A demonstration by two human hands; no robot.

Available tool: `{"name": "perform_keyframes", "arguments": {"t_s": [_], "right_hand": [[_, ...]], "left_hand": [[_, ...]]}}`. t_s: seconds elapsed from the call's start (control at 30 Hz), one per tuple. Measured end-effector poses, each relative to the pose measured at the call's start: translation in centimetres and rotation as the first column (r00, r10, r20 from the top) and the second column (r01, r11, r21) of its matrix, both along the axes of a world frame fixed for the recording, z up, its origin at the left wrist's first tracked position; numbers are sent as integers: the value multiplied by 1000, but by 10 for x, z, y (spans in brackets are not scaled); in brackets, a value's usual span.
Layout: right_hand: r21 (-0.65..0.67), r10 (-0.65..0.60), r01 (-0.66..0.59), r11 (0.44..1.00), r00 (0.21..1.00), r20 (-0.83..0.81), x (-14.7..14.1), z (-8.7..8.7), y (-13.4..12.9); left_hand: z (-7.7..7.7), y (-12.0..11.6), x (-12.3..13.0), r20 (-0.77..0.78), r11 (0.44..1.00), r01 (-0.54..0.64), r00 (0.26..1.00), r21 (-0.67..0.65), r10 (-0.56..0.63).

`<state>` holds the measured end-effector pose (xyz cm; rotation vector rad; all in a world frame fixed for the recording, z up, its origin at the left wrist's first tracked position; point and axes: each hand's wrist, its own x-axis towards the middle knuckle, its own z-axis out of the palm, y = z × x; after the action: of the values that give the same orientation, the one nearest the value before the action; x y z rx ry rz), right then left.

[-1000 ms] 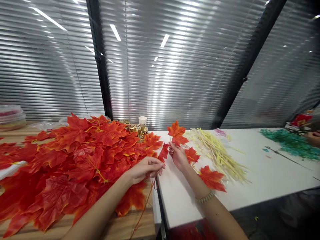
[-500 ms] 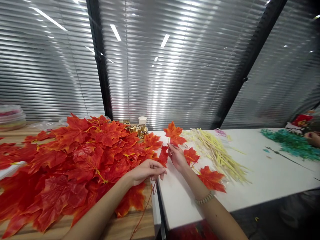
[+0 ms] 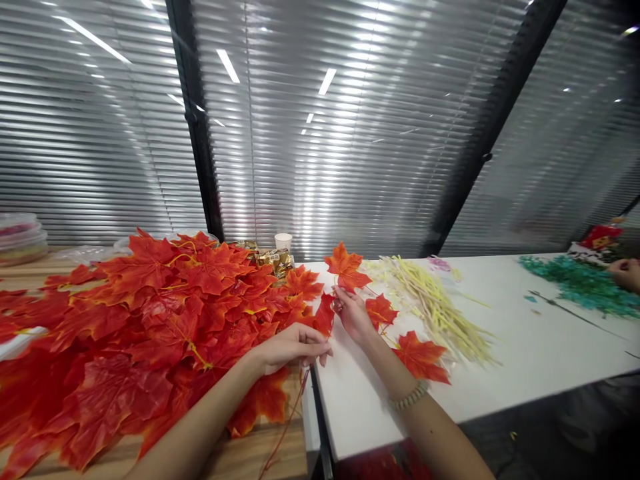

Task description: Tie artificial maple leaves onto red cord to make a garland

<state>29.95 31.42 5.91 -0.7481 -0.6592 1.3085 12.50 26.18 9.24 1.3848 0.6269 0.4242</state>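
Note:
Fingers pinched, my left hand point(image 3: 299, 348) holds a thin reddish cord point(image 3: 289, 427) that hangs down over the table edge. Farther up and to the right, my right hand point(image 3: 353, 312) is closed on the cord beside a small red leaf point(image 3: 325, 315). An orange-red maple leaf point(image 3: 345, 267) stands just above its fingertips. Two more leaves on the strand, a smaller one point(image 3: 381, 309) and a larger one point(image 3: 420, 357), lie to the right of my right hand. A big heap of red maple leaves point(image 3: 165, 320) covers the wooden table at the left.
Yellow strips point(image 3: 440, 307) lie on the white table point(image 3: 520, 360). Behind the heap are gold packets point(image 3: 276, 261) and a paper cup point(image 3: 283, 241). Teal foliage point(image 3: 580, 283) and another person's hand point(image 3: 625, 273) are at the far right. Stacked plastic tubs point(image 3: 21, 239) stand at the left.
The whole view has shifted slightly. Both hands keep nearly the same pose, with the left still pinching the cord below the right.

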Motion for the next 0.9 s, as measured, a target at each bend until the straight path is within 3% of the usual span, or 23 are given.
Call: {"name": "perform_keyframes", "arguments": {"t_s": [0.47,0.9], "right_hand": [[-7,-6,6,1000,1000,18,0,3,-2],[-8,-3,3,1000,1000,31,1,2,-2]], "left_hand": [[-6,2,1,-1,999,-42,999,20,42],[0,0,1,-27,999,-47,999,19,47]]}}
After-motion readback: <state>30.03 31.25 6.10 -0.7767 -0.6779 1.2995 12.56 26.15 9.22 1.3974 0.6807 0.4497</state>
